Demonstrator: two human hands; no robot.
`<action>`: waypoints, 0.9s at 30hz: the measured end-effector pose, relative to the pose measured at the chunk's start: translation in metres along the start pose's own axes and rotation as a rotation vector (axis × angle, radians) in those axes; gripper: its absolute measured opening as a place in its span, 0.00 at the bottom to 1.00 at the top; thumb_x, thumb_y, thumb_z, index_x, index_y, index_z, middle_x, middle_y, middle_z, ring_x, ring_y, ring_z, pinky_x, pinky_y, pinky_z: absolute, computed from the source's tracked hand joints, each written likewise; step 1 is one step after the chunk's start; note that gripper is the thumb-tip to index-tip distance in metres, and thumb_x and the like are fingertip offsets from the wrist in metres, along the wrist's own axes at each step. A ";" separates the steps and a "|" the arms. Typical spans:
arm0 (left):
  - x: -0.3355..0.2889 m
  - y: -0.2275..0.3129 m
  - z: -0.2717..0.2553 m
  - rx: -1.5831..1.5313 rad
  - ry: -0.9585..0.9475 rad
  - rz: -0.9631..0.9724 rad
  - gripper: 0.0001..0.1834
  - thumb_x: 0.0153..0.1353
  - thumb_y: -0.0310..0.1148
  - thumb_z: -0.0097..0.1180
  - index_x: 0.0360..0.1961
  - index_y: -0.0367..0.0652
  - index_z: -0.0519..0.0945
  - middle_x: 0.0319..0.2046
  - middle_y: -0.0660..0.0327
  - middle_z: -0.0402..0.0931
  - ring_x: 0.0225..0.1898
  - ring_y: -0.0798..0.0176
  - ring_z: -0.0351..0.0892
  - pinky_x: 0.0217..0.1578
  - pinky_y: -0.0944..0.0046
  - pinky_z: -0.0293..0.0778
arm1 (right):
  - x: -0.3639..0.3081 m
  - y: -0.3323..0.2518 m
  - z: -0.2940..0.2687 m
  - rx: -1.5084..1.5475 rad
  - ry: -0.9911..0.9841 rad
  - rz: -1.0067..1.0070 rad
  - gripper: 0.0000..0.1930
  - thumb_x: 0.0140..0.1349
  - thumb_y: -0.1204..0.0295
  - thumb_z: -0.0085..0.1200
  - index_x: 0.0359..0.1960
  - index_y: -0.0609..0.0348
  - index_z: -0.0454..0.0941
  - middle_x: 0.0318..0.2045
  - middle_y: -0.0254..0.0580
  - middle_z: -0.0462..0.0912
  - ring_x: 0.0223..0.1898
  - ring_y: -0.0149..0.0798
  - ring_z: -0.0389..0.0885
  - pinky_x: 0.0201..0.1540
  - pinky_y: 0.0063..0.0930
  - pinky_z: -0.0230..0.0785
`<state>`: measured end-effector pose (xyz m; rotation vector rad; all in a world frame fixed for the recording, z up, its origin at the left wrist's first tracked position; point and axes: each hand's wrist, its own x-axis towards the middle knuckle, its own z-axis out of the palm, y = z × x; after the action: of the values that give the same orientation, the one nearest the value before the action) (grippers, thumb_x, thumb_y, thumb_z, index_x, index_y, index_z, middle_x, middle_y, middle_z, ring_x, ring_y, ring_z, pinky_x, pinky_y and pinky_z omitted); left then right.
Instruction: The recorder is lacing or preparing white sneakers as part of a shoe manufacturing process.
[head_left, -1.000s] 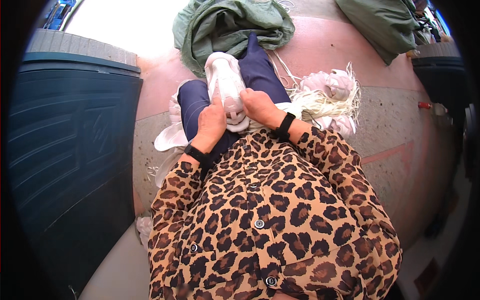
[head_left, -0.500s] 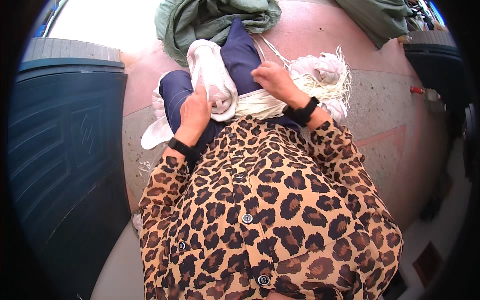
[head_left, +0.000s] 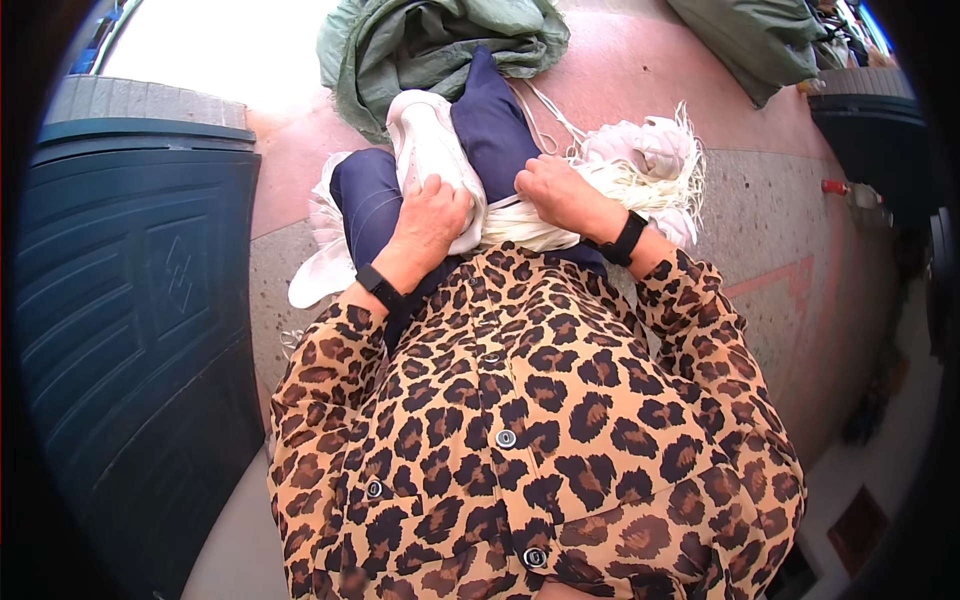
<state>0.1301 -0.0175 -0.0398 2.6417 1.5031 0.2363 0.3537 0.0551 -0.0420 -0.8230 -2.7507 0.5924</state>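
White and smooth-looking, the shoe (head_left: 430,135) lies lengthwise in the lap in the head view, between the two dark-blue trouser legs (head_left: 490,130). Handling it well seems to call for the left hand (head_left: 430,220) to brace its near end firmly while the right hand (head_left: 565,198) works with small, even pulls, clear of the cream laces (head_left: 525,230) bunched across the lap, so that nothing snags. The left hand sits over the shoe's near part, fingers curled in; I cannot tell whether they pinch the upper or a strand. The right hand hovers just to the right of the shoe, seemingly apart from it, fingers curled and pressed together; whether a strand lies between them I cannot tell. Most of the shoe reaches out beyond the left hand, away from the body, and some shows to its right
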 end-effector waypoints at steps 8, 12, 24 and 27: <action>0.021 0.000 -0.023 -0.768 0.145 -0.254 0.23 0.49 0.31 0.60 0.47 0.35 0.72 0.44 0.49 0.73 0.48 0.48 0.69 0.49 0.56 0.64 | 0.055 -0.038 -0.057 0.056 0.322 -0.199 0.08 0.46 0.78 0.50 0.30 0.57 0.68 0.29 0.41 0.69 0.35 0.44 0.69 0.40 0.33 0.61; 0.038 -0.007 -0.011 -0.847 0.017 -0.387 0.16 0.51 0.30 0.57 0.42 0.36 0.77 0.35 0.49 0.77 0.40 0.49 0.76 0.43 0.58 0.70 | 0.064 -0.021 -0.063 0.106 0.206 -0.171 0.06 0.49 0.74 0.52 0.30 0.57 0.72 0.29 0.42 0.72 0.36 0.45 0.71 0.40 0.34 0.63; 0.030 -0.011 0.009 -0.711 0.077 -0.457 0.15 0.54 0.29 0.54 0.43 0.34 0.77 0.30 0.53 0.77 0.30 0.60 0.77 0.35 0.64 0.72 | 0.053 0.012 -0.013 -0.290 0.018 -0.191 0.04 0.46 0.71 0.54 0.25 0.50 0.73 0.24 0.32 0.74 0.34 0.37 0.72 0.42 0.33 0.61; 0.037 -0.009 0.000 -0.727 0.181 -0.365 0.18 0.54 0.32 0.56 0.45 0.34 0.75 0.35 0.52 0.75 0.33 0.59 0.74 0.38 0.65 0.71 | 0.083 0.015 -0.077 -0.313 0.452 -0.210 0.05 0.46 0.74 0.54 0.26 0.50 0.74 0.25 0.34 0.76 0.34 0.38 0.74 0.41 0.33 0.63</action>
<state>0.1408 0.0190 -0.0381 1.7907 1.5271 0.8221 0.3159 0.1375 0.0274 -0.6187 -2.4848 -0.0654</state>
